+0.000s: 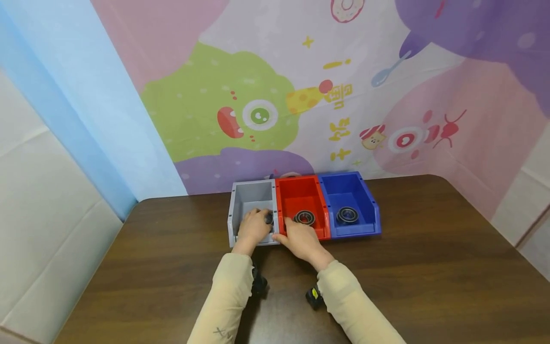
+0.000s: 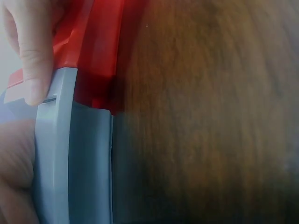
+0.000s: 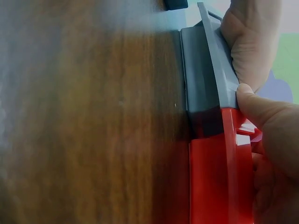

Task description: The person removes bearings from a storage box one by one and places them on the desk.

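Note:
Three joined storage bins stand in a row: a grey bin (image 1: 253, 191), a red bin (image 1: 296, 188) and a blue bin (image 1: 341, 184). My left hand (image 1: 254, 226) reaches into the grey bin, its fingers holding a dark ball bearing (image 1: 269, 218) near the right wall. My right hand (image 1: 301, 237) grips the joined walls between the grey and red bins. Its thumb (image 3: 252, 100) lies on the grey bin's front corner, while the other fingers reach inside the red bin. A ball bearing (image 1: 305, 218) sits in the red bin, just past those fingers; another bearing (image 1: 347, 215) lies in the blue one.
The bins stand near the back edge of a brown wooden table (image 1: 172, 267). Behind it hangs a cartoon-printed cloth (image 1: 266, 71). Black wrist devices sit below both hands, the right one (image 1: 315, 297) with a yellow mark.

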Demonstrator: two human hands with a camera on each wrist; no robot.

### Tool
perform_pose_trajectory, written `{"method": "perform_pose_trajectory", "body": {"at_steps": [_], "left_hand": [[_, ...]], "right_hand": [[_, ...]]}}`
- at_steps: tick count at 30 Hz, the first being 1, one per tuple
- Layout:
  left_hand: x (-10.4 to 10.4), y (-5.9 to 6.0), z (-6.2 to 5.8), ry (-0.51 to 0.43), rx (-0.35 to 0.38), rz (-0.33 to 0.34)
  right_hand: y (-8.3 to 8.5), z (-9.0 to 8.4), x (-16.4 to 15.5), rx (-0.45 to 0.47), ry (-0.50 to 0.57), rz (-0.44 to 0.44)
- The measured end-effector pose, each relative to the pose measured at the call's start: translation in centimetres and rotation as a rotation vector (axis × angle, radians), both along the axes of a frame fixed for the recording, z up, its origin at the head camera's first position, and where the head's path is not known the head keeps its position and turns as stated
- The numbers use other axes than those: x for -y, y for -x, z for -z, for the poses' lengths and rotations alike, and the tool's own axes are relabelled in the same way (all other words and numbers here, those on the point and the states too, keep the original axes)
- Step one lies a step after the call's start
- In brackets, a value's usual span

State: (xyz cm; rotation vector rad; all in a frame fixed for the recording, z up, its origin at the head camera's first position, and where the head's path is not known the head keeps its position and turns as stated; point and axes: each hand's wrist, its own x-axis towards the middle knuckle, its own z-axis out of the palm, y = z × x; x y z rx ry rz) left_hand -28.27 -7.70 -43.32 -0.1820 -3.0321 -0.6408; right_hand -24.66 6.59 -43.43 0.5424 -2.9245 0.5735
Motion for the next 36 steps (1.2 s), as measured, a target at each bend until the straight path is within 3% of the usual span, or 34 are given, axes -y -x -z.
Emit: {"method": "perform_pose_trajectory", "body": {"at_steps": [9,16,25,36], "left_hand": [[0.3,-0.2,0.3,-0.075,-0.077,-0.041],[0.3,-0.3,0.2,-0.163,-0.072,-0.093],[0.4,-0.9,0.4,-0.213,-0.118,-0.132],[1.0,-1.1,0.1,-0.235,-0.14,-0.084]], "right_hand": [[-0.1,0.0,0.2,-0.002,-0.016,0.012],[-0.1,0.0,0.0,-0.023,-0.006,0.013],[-0.1,0.1,0.1,-0.013,-0.008,0.012],[-0.1,0.1,0.1,-0.013,-0.012,0.02]]}}
